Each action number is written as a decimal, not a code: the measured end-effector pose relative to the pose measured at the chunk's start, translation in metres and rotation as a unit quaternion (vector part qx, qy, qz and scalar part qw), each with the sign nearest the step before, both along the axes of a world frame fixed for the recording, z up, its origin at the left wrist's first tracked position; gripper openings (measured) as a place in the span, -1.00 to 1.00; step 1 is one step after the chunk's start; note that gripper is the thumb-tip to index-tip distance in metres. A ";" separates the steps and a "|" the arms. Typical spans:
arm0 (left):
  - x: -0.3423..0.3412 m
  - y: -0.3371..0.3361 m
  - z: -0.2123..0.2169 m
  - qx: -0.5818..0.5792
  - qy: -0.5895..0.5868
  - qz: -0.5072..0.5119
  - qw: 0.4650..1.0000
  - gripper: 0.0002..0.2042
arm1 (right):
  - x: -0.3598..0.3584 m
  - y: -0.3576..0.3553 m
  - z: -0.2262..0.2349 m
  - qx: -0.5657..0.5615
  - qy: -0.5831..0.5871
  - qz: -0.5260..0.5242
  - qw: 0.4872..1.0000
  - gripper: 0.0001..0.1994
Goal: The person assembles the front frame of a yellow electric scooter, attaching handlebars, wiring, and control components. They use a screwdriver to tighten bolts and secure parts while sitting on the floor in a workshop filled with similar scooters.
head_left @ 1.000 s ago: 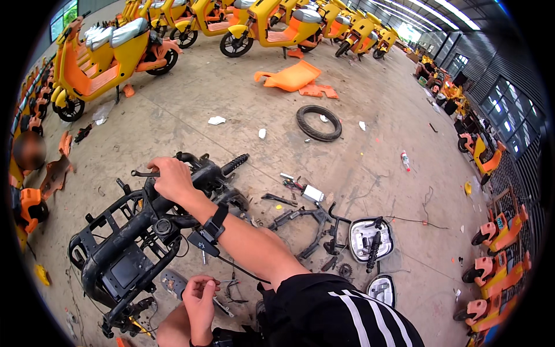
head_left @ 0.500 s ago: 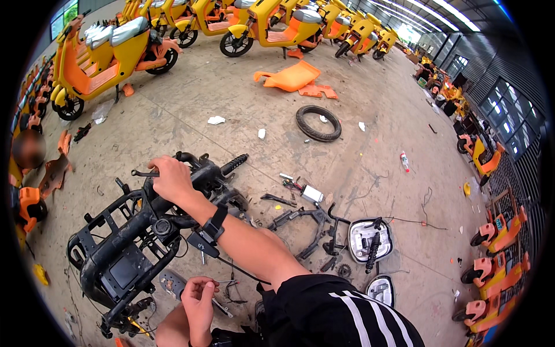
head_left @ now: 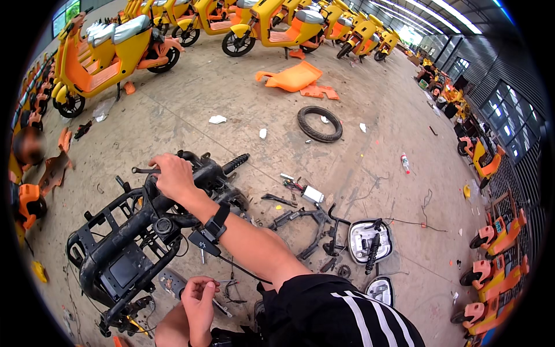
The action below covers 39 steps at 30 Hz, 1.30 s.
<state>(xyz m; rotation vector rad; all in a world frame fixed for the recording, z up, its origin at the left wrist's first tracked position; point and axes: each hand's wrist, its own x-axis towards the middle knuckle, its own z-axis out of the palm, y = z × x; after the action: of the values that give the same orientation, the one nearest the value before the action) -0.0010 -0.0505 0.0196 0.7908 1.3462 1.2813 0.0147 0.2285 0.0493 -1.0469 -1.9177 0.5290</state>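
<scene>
A black scooter frame (head_left: 124,246) lies on the concrete floor at the left, in front of me. My right hand (head_left: 175,178) reaches across to its far side, fingers curled round the end of a dark, slim tool that looks like a wrench (head_left: 145,171). The part beneath that hand is hidden by it. Lower down, my left hand (head_left: 199,303) is closed in a pinch on a thin metal rod (head_left: 222,281), near my knee. A black shock absorber (head_left: 236,163) sticks out from the frame's far end.
Right of the frame lie metal brackets (head_left: 315,228), a silver box with wires (head_left: 313,194), a white-lined shell (head_left: 359,236) and a loose shock absorber (head_left: 373,253). Farther off are a tyre (head_left: 319,124) and an orange panel (head_left: 295,76). Yellow scooters (head_left: 283,32) stand in rows around.
</scene>
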 end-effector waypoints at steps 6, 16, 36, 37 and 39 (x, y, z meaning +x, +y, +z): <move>0.001 0.000 0.001 -0.004 0.001 0.000 1.000 -0.94 | 0.004 0.002 0.002 -0.035 0.002 0.017 0.999 -0.80; -0.001 0.000 -0.001 -0.003 -0.001 -0.001 1.000 -0.93 | 0.007 -0.005 0.012 -0.058 0.005 0.004 0.998 -0.80; 0.003 0.000 0.001 -0.004 0.005 -0.001 1.000 -0.93 | 0.032 0.023 0.015 -0.360 0.439 0.072 0.820 -0.71; 0.003 0.000 0.001 -0.006 0.007 -0.001 1.000 -0.93 | 0.033 0.023 0.016 -0.370 0.455 0.070 0.807 -0.71; 0.003 0.001 0.001 -0.007 0.008 -0.002 1.000 -0.94 | 0.034 0.025 0.014 -0.383 0.484 0.067 0.784 -0.71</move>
<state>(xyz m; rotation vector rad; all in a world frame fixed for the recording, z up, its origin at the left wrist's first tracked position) 0.0020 -0.0496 0.0204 0.7964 1.3639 1.2634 0.0483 0.2531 0.0630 -0.8106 -0.8111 1.6510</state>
